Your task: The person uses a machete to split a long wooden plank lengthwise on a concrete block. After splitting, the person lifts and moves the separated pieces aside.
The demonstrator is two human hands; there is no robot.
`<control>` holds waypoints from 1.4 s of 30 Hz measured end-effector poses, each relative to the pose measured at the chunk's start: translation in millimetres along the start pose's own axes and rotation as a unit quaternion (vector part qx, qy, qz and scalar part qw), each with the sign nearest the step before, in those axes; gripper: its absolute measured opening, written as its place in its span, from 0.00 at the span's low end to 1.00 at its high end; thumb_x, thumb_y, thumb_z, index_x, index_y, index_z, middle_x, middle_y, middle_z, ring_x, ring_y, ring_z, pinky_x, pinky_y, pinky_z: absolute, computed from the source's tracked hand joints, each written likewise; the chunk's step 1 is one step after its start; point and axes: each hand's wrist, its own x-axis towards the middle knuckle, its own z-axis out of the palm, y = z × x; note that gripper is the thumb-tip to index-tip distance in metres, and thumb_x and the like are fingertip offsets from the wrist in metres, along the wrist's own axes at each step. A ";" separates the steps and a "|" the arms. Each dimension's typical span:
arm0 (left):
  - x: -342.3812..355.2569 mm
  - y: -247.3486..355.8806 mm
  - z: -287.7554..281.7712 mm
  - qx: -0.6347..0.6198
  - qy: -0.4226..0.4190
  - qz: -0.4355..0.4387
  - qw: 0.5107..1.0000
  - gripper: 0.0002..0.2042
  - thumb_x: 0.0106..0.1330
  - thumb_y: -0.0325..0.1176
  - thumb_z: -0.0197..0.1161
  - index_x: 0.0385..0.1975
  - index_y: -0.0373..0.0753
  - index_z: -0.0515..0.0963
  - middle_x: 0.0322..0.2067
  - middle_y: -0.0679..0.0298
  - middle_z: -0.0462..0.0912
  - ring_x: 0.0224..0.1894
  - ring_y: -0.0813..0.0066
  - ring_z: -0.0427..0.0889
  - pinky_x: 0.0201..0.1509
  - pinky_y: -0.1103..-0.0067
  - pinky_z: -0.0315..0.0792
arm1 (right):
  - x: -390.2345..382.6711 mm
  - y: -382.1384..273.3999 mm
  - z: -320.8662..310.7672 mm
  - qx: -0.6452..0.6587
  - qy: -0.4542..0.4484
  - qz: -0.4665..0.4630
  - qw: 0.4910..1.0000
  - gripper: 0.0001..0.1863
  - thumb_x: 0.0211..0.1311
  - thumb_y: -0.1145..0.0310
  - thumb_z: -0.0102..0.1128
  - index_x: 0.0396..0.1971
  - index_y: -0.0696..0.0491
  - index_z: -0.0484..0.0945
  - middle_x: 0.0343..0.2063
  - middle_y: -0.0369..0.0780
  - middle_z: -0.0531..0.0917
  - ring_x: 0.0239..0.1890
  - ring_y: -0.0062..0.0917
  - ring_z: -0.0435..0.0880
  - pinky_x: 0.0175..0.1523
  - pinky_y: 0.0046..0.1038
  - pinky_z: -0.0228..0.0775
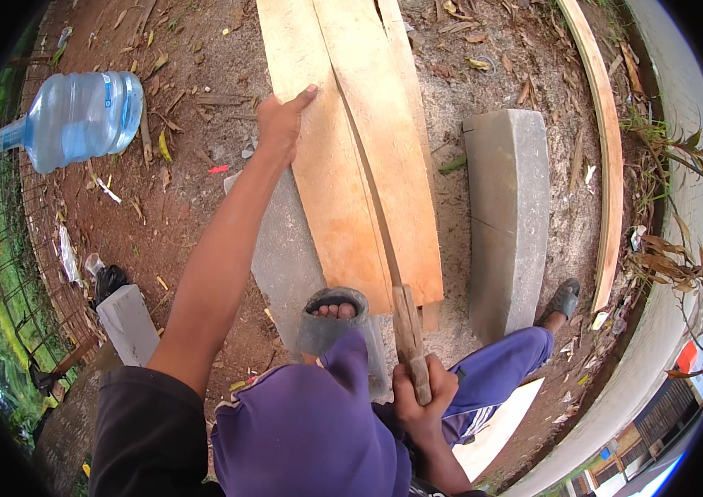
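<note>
My left hand (285, 124) grips the left edge of a pale plywood board (318, 141), thumb on its face. My right hand (422, 385) is closed on a worn wooden handle (408, 323) at the board's near end. A long narrow dark line runs up the board from this handle; I cannot tell how much is blade and how much is gap. A foot in a grey sandal (335, 340) rests at the near left corner of the board. A grey concrete slab (273, 257) lies under the board's left side.
A blue water jug (78, 120) lies on dirt at left, above a small concrete block (128, 323). A long concrete block (505, 224) stands right of the board. A timber strip (604, 166) lies along a curb (674, 108). My other sandalled foot (563, 302) is at right.
</note>
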 end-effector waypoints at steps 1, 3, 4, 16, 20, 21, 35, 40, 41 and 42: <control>-0.1 0.5 2.1 -0.003 -0.001 -0.006 1.000 0.17 0.66 0.30 0.71 0.50 0.27 0.79 0.44 0.56 0.86 0.40 0.69 0.87 0.42 0.72 0.82 | 2.6 -4.5 0.5 0.011 0.011 0.003 1.000 0.09 0.56 0.77 0.66 0.21 0.58 0.73 0.12 0.41 0.78 0.15 0.23 0.82 0.23 0.28 0.71; -2.7 5.1 -1.8 -0.008 0.004 -0.011 1.000 0.17 0.65 0.30 0.71 0.50 0.27 0.79 0.45 0.55 0.86 0.40 0.69 0.87 0.42 0.73 0.82 | 69.8 -14.2 40.1 0.062 0.060 -0.067 0.994 0.11 0.57 0.76 0.63 0.20 0.59 0.71 0.11 0.40 0.75 0.14 0.18 0.76 0.21 0.28 0.66; -5.3 4.8 -6.4 -0.010 0.007 -0.010 1.000 0.18 0.65 0.31 0.71 0.50 0.27 0.79 0.44 0.56 0.86 0.40 0.69 0.87 0.42 0.73 0.82 | 112.9 -27.3 59.7 0.086 0.024 -0.005 0.996 0.11 0.58 0.72 0.62 0.20 0.60 0.72 0.11 0.43 0.75 0.14 0.20 0.73 0.22 0.30 0.65; -2.7 -6.9 -6.5 0.018 0.016 0.009 1.000 0.17 0.65 0.31 0.72 0.48 0.29 0.79 0.43 0.55 0.86 0.39 0.68 0.87 0.41 0.72 0.82 | -11.5 -14.8 -9.2 0.034 -0.009 0.024 0.999 0.07 0.57 0.78 0.64 0.23 0.60 0.75 0.13 0.40 0.78 0.16 0.15 0.77 0.24 0.25 0.70; 0.3 7.3 -6.1 0.007 0.015 0.010 1.000 0.16 0.65 0.31 0.72 0.48 0.29 0.80 0.42 0.55 0.87 0.39 0.68 0.87 0.43 0.72 0.82 | 113.7 -35.5 59.2 0.074 0.005 0.014 0.997 0.09 0.59 0.72 0.62 0.23 0.61 0.74 0.13 0.42 0.76 0.16 0.19 0.74 0.23 0.31 0.65; -0.2 4.0 3.4 0.006 0.004 0.015 1.000 0.16 0.65 0.31 0.72 0.48 0.29 0.80 0.42 0.56 0.87 0.40 0.68 0.87 0.43 0.72 0.82 | 164.6 -28.3 84.3 0.068 0.024 -0.018 0.997 0.12 0.59 0.69 0.60 0.22 0.61 0.72 0.13 0.45 0.76 0.16 0.23 0.72 0.24 0.34 0.65; -1.8 8.3 3.6 0.016 0.008 -0.014 1.000 0.17 0.65 0.31 0.72 0.49 0.28 0.80 0.44 0.56 0.86 0.42 0.69 0.86 0.47 0.72 0.81 | 34.6 -9.0 23.6 0.057 0.047 -0.025 0.997 0.08 0.58 0.77 0.64 0.22 0.59 0.74 0.12 0.40 0.75 0.14 0.18 0.77 0.21 0.26 0.67; -6.9 7.1 19.8 0.026 0.002 -0.009 1.000 0.17 0.65 0.31 0.72 0.48 0.28 0.80 0.42 0.56 0.87 0.40 0.69 0.86 0.45 0.72 0.81 | 192.1 -30.2 91.8 0.033 0.039 -0.028 0.998 0.14 0.58 0.67 0.62 0.21 0.62 0.72 0.15 0.51 0.76 0.17 0.39 0.78 0.27 0.38 0.68; -12.9 3.7 15.3 0.037 0.006 -0.021 0.999 0.17 0.64 0.31 0.73 0.49 0.28 0.80 0.42 0.56 0.87 0.40 0.69 0.86 0.45 0.72 0.81 | 184.8 -32.9 88.8 0.032 0.035 -0.020 0.999 0.14 0.58 0.67 0.62 0.21 0.62 0.72 0.15 0.51 0.77 0.17 0.40 0.78 0.27 0.38 0.68; -12.0 7.6 13.4 0.045 0.007 -0.024 0.999 0.18 0.64 0.32 0.73 0.49 0.28 0.80 0.42 0.56 0.87 0.40 0.69 0.86 0.44 0.72 0.81 | 184.4 -35.9 87.1 0.031 0.033 -0.020 0.999 0.14 0.58 0.67 0.62 0.21 0.62 0.72 0.15 0.51 0.77 0.17 0.40 0.78 0.27 0.38 0.68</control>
